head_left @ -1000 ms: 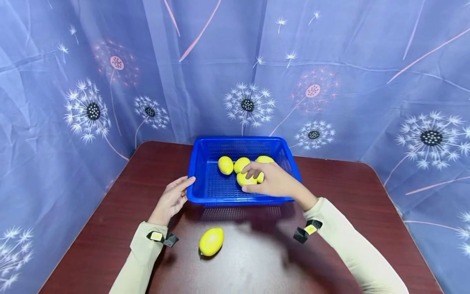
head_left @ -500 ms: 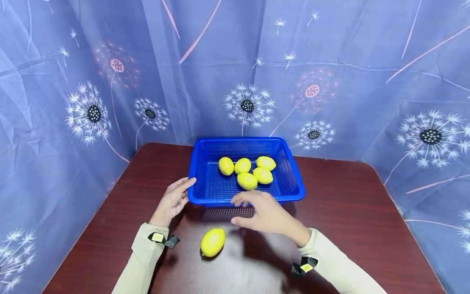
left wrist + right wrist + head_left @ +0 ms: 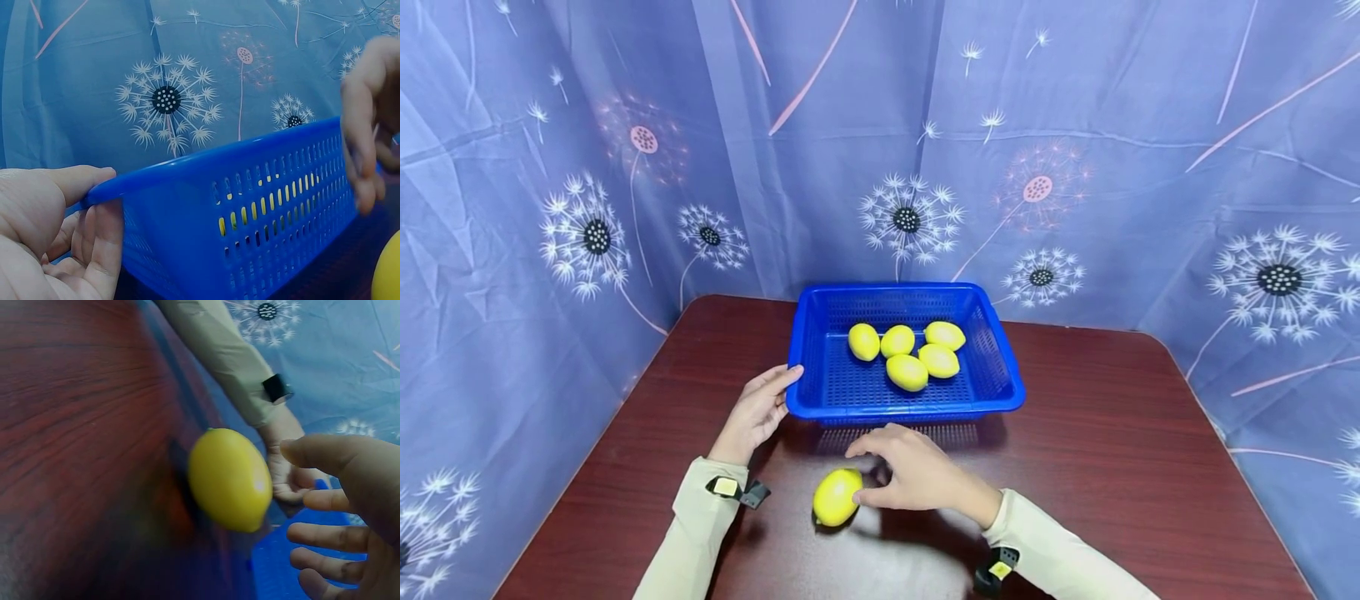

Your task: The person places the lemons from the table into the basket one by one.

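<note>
A blue plastic basket (image 3: 910, 411) stands on the dark red table and holds several yellow lemons (image 3: 907, 372). My left hand (image 3: 758, 410) grips its front left corner; the thumb lies over the rim (image 3: 75, 181) with the fingers curled under it against the basket (image 3: 250, 206). One loose lemon (image 3: 837, 497) lies on the table in front of the basket. My right hand (image 3: 917, 479) hovers at that lemon's right side with fingers spread around it, not closed on it. In the right wrist view the lemon (image 3: 230, 480) sits just beyond the spread right hand (image 3: 350, 512).
The table (image 3: 1112, 433) is bare wood to the right of the basket and along the front edge. A blue curtain with dandelion prints (image 3: 1075, 167) hangs close behind and on both sides. The table's left edge runs near my left sleeve (image 3: 692, 533).
My right hand has let go of a lemon in the basket, drawn back over the front rim and come down beside the loose lemon. The left hand has stayed on the basket corner.
</note>
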`<move>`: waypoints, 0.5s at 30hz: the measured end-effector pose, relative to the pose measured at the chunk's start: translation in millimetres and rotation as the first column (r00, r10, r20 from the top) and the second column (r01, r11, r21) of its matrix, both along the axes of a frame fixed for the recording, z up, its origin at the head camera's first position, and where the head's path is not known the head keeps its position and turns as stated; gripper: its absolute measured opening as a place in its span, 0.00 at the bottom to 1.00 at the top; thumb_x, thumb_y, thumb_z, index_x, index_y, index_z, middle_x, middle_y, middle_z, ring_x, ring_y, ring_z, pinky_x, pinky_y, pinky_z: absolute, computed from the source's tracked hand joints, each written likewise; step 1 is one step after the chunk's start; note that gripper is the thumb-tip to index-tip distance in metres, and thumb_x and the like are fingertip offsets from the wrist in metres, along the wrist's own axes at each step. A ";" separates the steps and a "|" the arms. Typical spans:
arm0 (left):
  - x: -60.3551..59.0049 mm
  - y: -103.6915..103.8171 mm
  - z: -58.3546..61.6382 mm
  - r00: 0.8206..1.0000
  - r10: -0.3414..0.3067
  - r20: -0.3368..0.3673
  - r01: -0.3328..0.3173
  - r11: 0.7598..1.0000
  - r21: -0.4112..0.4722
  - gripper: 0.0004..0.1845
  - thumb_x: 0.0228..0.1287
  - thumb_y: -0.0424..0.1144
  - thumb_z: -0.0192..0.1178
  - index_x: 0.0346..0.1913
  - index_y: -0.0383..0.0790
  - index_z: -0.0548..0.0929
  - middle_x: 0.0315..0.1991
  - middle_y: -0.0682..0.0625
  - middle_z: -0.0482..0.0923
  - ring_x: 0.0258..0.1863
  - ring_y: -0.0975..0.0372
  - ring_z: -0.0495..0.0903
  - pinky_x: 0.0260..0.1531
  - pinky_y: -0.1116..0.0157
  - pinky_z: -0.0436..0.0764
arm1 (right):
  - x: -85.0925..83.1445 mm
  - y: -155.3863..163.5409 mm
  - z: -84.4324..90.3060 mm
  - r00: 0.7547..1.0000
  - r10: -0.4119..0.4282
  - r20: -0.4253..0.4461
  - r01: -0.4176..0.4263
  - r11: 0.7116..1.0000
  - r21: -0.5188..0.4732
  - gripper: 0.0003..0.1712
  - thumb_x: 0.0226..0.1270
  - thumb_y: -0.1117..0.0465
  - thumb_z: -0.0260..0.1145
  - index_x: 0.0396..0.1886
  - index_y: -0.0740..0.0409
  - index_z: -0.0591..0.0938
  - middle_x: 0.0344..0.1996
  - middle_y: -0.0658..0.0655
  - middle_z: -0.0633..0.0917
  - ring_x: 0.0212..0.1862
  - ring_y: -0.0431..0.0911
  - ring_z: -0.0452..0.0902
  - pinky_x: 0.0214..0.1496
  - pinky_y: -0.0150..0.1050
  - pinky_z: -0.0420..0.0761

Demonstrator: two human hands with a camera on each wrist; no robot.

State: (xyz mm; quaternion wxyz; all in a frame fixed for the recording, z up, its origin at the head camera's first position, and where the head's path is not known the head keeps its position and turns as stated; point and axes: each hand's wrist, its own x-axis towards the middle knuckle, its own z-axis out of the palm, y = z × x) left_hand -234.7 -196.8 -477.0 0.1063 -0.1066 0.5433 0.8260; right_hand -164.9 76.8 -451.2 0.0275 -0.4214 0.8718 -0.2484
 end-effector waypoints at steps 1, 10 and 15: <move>0.5 0.2 0.6 1.000 0.000 -0.001 0.000 1.000 0.003 0.03 0.76 0.36 0.60 0.48 0.42 0.80 0.34 0.55 0.86 0.31 0.67 0.84 0.35 0.72 0.85 | 0.2 -1.9 -2.3 1.000 0.007 0.003 -0.007 1.000 0.005 0.31 0.58 0.40 0.76 0.58 0.47 0.84 0.47 0.46 0.87 0.44 0.45 0.79 0.39 0.30 0.74; 1.5 0.5 1.1 1.000 0.009 -0.010 -0.009 1.000 0.017 0.02 0.76 0.35 0.60 0.46 0.43 0.81 0.35 0.54 0.86 0.32 0.66 0.85 0.37 0.71 0.86 | 1.5 -13.7 -20.5 0.997 0.060 -0.057 -0.058 0.998 0.035 0.41 0.53 0.33 0.77 0.64 0.43 0.80 0.54 0.43 0.85 0.52 0.40 0.76 0.49 0.35 0.80; 0.7 0.1 0.2 1.000 0.016 -0.006 -0.016 0.999 0.037 0.02 0.75 0.34 0.60 0.45 0.44 0.82 0.34 0.54 0.86 0.31 0.66 0.85 0.36 0.71 0.86 | 2.6 -17.1 -25.0 0.993 0.081 -0.086 -0.075 0.994 0.073 0.39 0.49 0.33 0.79 0.61 0.40 0.82 0.51 0.42 0.84 0.50 0.39 0.76 0.50 0.34 0.80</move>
